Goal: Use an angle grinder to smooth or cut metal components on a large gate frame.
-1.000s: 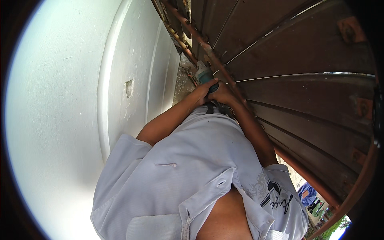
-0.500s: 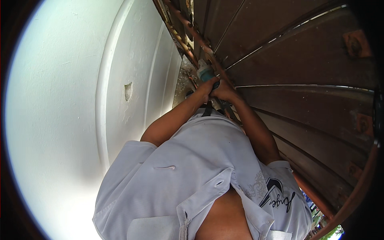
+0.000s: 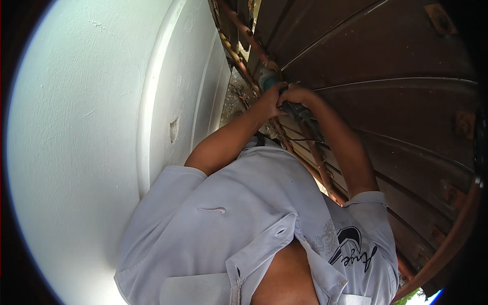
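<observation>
An angle grinder (image 3: 272, 84), teal-bodied with a grey metal head, is held out in front of me beside a rusty pipe. My left hand (image 3: 271, 101) is closed round its body just behind the head. Farther back, my right hand (image 3: 299, 94) wraps the darker rear part, close against the left. The head end lies against or very near the rusty metal pipe (image 3: 249, 36); I cannot tell whether it touches. Its disc is not visible, and my fingers hide much of the body.
A white wall (image 3: 86, 127) with raised bands and a chipped spot (image 3: 174, 130) rises close on my left. Dark brown metal panels (image 3: 401, 122) with rusty square plates (image 3: 440, 19) stand on the right. More rusty bars (image 3: 317, 157) run below my right forearm.
Both hands and the grinder have shifted right and slightly down the view of my body's front, with the right elbow moving outward. The view has turned a little, uncovering more bars.
</observation>
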Motion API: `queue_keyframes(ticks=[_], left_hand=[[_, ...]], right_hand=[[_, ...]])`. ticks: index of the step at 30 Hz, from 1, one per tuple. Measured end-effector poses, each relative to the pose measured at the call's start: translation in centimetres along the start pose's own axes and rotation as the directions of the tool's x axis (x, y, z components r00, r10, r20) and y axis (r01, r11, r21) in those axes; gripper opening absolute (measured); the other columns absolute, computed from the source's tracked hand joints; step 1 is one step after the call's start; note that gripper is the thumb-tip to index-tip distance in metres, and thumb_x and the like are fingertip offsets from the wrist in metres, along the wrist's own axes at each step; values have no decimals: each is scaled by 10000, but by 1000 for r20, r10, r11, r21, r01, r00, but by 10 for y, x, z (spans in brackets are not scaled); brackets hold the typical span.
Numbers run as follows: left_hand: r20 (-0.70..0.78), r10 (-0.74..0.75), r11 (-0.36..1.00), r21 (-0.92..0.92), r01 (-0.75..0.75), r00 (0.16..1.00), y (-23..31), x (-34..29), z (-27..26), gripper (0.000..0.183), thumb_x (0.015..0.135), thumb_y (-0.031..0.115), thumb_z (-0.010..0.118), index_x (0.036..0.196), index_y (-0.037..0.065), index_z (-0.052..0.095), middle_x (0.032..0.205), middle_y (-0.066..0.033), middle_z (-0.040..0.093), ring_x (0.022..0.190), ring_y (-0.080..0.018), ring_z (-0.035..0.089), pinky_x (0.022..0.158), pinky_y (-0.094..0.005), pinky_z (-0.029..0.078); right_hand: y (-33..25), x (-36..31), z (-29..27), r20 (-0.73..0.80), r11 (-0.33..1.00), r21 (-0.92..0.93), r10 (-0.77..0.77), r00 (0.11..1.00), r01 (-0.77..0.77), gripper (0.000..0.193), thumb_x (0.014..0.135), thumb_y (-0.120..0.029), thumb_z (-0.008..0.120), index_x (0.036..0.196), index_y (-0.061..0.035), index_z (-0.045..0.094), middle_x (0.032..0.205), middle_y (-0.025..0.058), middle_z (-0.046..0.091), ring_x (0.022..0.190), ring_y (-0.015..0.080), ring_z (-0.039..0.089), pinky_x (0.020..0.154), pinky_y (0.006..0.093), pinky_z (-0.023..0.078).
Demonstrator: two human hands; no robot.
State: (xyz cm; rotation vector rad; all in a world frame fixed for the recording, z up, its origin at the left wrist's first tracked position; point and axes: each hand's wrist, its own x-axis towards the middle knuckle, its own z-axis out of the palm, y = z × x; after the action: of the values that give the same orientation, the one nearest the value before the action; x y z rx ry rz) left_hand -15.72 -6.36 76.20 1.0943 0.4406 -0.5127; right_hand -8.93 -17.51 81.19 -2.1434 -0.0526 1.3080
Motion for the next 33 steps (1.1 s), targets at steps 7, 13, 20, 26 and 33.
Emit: queue_keyframes(ticks=[7, 13, 20, 26, 33], left_hand=[[156, -352, 766, -518, 380, 923, 14, 12, -6, 517, 886, 386, 537, 1278, 60, 451, 1275, -177, 514, 1214, -338, 479, 999, -596, 329], [138, -390, 768, -497, 404, 910, 20, 26, -10, 506, 871, 401, 550, 1251, 81, 458, 1266, -146, 521, 1182, -314, 490, 977, -589, 318], [190, -329, 722, -580, 376, 925, 19, 34, -13, 502, 869, 385, 560, 1254, 80, 459, 1248, -145, 529, 1154, -327, 504, 973, -594, 329], [143, -336, 759, -544, 358, 931, 44, 9, 5, 494, 900, 425, 551, 1252, 85, 480, 1259, -151, 549, 1154, -321, 537, 987, -616, 348], [197, -355, 713, -575, 401, 914, 18, 42, -1, 541, 886, 433, 583, 1284, 84, 470, 1280, -151, 537, 1138, -325, 549, 995, -623, 331]], right_hand=[[-14, 7, -9, 153, 983, 151, 80, 985, -103, 427, 626, -172, 760, 960, 70, 650, 850, 154, 676, 705, 234, 665, 645, 349, 538], [-19, 22, -19, 226, 960, 204, 143, 964, -190, 480, 611, -207, 781, 994, 44, 636, 923, 144, 660, 788, 240, 657, 673, 364, 543], [-42, 11, -24, 153, 992, 34, 115, 981, -122, 473, 591, -197, 770, 990, 32, 661, 932, 138, 665, 799, 234, 635, 738, 344, 498], [-44, -7, -28, 76, 994, -98, 51, 996, -43, 451, 558, -227, 783, 923, 23, 694, 912, 136, 670, 798, 227, 634, 719, 321, 486], [-36, -1, -29, 72, 990, -130, 54, 996, -45, 444, 567, -216, 770, 926, 31, 689, 901, 141, 672, 784, 228, 638, 705, 323, 491]])
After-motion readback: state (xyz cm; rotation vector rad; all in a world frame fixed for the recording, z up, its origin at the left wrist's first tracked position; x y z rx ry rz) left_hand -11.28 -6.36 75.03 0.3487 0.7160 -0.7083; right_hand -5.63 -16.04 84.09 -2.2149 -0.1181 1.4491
